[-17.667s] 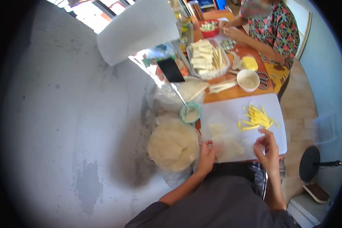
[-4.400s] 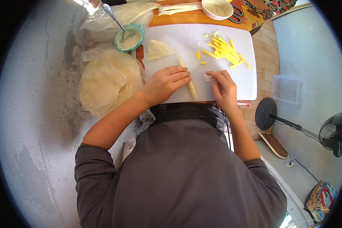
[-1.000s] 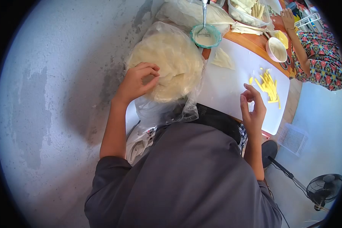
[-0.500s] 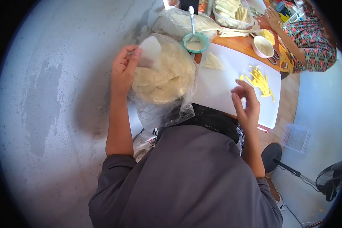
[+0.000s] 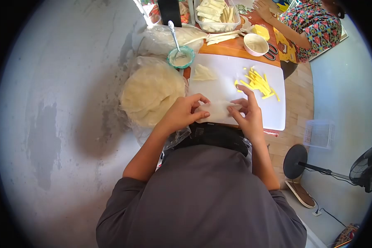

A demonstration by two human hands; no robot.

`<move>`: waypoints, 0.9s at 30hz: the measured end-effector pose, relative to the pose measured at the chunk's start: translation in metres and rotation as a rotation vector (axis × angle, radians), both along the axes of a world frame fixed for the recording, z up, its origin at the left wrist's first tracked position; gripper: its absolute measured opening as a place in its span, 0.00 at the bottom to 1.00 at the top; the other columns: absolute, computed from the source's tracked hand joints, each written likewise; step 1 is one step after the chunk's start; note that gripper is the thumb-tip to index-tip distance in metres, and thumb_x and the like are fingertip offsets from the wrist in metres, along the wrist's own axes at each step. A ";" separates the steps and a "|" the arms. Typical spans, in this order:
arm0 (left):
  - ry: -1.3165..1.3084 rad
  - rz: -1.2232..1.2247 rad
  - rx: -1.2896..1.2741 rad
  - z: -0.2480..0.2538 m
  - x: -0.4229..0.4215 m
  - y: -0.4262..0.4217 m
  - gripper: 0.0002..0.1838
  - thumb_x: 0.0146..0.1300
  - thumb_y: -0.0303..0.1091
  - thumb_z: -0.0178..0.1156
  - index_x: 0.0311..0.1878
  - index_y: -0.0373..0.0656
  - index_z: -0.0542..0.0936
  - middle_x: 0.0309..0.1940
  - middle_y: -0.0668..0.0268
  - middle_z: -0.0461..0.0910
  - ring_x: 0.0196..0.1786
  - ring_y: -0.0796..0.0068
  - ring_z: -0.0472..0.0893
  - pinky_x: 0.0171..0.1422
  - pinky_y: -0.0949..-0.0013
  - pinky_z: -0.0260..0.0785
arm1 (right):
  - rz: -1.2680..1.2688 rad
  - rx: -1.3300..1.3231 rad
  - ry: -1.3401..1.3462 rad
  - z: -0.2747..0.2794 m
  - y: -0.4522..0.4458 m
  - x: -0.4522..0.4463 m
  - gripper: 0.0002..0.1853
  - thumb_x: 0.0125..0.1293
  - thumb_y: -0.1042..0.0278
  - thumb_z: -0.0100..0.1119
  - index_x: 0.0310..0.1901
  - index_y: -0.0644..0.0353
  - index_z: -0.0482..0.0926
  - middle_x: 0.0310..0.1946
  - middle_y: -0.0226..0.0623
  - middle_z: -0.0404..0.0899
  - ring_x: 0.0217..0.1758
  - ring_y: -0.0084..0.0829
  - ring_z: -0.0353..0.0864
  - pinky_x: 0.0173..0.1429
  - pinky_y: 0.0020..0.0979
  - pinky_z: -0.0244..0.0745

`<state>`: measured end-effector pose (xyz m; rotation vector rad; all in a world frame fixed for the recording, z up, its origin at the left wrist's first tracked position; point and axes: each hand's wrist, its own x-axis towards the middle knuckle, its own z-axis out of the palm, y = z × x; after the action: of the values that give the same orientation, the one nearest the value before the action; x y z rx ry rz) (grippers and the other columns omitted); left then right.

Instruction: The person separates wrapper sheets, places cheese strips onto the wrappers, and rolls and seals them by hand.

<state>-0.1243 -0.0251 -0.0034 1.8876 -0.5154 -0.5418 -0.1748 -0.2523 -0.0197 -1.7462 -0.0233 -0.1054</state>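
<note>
My left hand (image 5: 186,110) pinches one side of a thin, pale spring roll wrapper (image 5: 215,111) at the near edge of the white cutting board (image 5: 219,66). On the other side, my right hand (image 5: 248,111) has its thumb and fingers closed on the wrapper, while its index finger reaches up beside a yellow strip. Several yellow cheese-like strips (image 5: 258,82) lie piled on the board. Another folded wrapper piece (image 5: 203,72) rests near the board's far left. To the left, a plastic bag holds a thick stack of wrappers (image 5: 151,93).
A teal bowl (image 5: 181,62) of white paste holds a spoon (image 5: 172,31). Behind are a tub of rolls (image 5: 217,25), a small white bowl (image 5: 255,44), scissors (image 5: 271,51) and a yellow block (image 5: 261,32). Another person's hand (image 5: 262,9) is at the far right.
My left hand has moved from above the bagged stack rightward to the board, bringing a wrapper with it. My right hand has now closed on the wrapper's other side. The view has shifted slightly.
</note>
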 end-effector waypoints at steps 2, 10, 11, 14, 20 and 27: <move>0.028 0.011 0.002 -0.009 0.006 -0.005 0.17 0.62 0.33 0.70 0.51 0.39 0.78 0.20 0.74 0.74 0.24 0.86 0.71 0.29 0.76 0.62 | -0.032 0.073 0.034 -0.016 -0.008 -0.001 0.31 0.62 0.81 0.65 0.66 0.56 0.67 0.33 0.39 0.84 0.32 0.20 0.84 0.37 0.23 0.76; -0.730 0.191 0.163 -0.040 0.054 -0.012 0.14 0.61 0.33 0.66 0.47 0.37 0.81 0.34 0.56 0.83 0.31 0.56 0.80 0.39 0.63 0.73 | -0.082 -0.500 -0.075 -0.042 -0.010 0.043 0.31 0.57 0.83 0.63 0.64 0.57 0.70 0.32 0.42 0.82 0.33 0.41 0.83 0.40 0.36 0.78; -0.687 0.228 0.195 -0.038 0.056 -0.002 0.12 0.61 0.33 0.66 0.45 0.37 0.81 0.35 0.56 0.83 0.32 0.57 0.81 0.40 0.63 0.74 | -0.084 -0.536 -0.092 -0.043 -0.010 0.045 0.31 0.56 0.83 0.63 0.64 0.57 0.70 0.32 0.43 0.81 0.35 0.43 0.83 0.41 0.37 0.78; -0.572 0.365 0.309 -0.013 0.059 0.042 0.08 0.62 0.31 0.65 0.41 0.37 0.83 0.37 0.57 0.83 0.35 0.61 0.82 0.42 0.64 0.74 | -0.123 -0.540 -0.073 -0.035 -0.016 0.043 0.30 0.56 0.79 0.66 0.63 0.57 0.73 0.39 0.42 0.80 0.38 0.37 0.79 0.44 0.36 0.76; -0.326 0.646 0.459 0.002 0.045 0.132 0.07 0.58 0.28 0.66 0.39 0.38 0.83 0.37 0.58 0.81 0.42 0.56 0.81 0.47 0.60 0.73 | -0.039 -0.481 -0.008 -0.011 0.000 0.057 0.26 0.60 0.75 0.67 0.61 0.56 0.75 0.39 0.37 0.81 0.37 0.29 0.79 0.42 0.30 0.74; -0.585 0.604 0.536 -0.032 0.031 0.153 0.09 0.55 0.27 0.68 0.39 0.39 0.82 0.39 0.61 0.82 0.48 0.59 0.79 0.54 0.62 0.71 | 0.185 -0.432 -0.091 -0.002 0.047 0.077 0.25 0.62 0.74 0.66 0.61 0.57 0.74 0.39 0.36 0.81 0.37 0.27 0.79 0.43 0.29 0.73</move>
<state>-0.0935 0.1275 -0.0356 2.5809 -0.1361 0.3227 -0.0979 -0.2054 -0.0220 -2.1594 -0.2922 -0.0460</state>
